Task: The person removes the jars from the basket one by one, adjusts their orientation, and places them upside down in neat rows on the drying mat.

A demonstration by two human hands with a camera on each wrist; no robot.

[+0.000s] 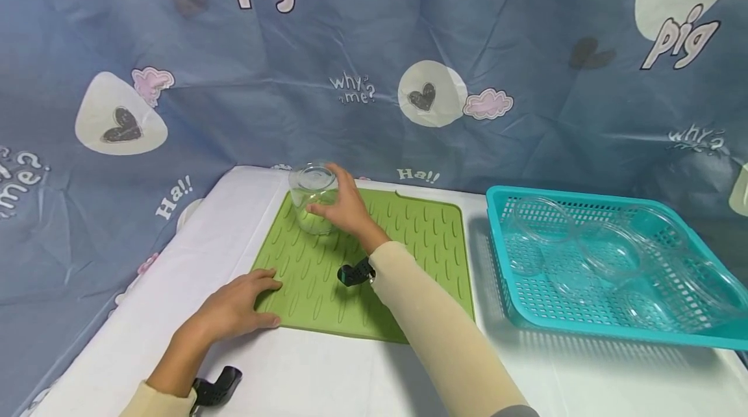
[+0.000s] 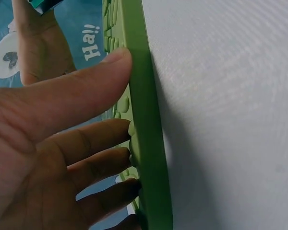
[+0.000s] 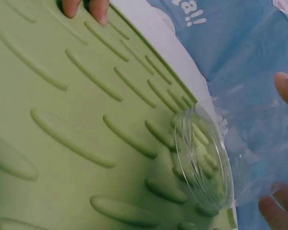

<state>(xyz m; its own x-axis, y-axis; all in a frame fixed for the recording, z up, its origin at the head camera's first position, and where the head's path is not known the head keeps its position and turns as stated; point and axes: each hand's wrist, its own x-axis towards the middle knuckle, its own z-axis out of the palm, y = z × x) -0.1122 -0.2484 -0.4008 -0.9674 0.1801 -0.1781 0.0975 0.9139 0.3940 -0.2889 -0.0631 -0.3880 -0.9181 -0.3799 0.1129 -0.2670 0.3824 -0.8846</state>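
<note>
Clear jar [image 1: 301, 197], mouth down, at green mat's [image 1: 426, 235] far-left corner, gripped by right hand [image 1: 346, 206]; left hand [image 1: 239, 303], fingers spread, touches near-left corner (teal basket [image 1: 584, 196] toward tabletop's [image 1: 327, 371] right edge).

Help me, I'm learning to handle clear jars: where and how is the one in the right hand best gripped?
I'd grip the clear jar by its side wall near the base, from the right, thumb opposing fingers. It's inverted: the threaded mouth faces the green mat, leaving the upper wall accessible.
</note>
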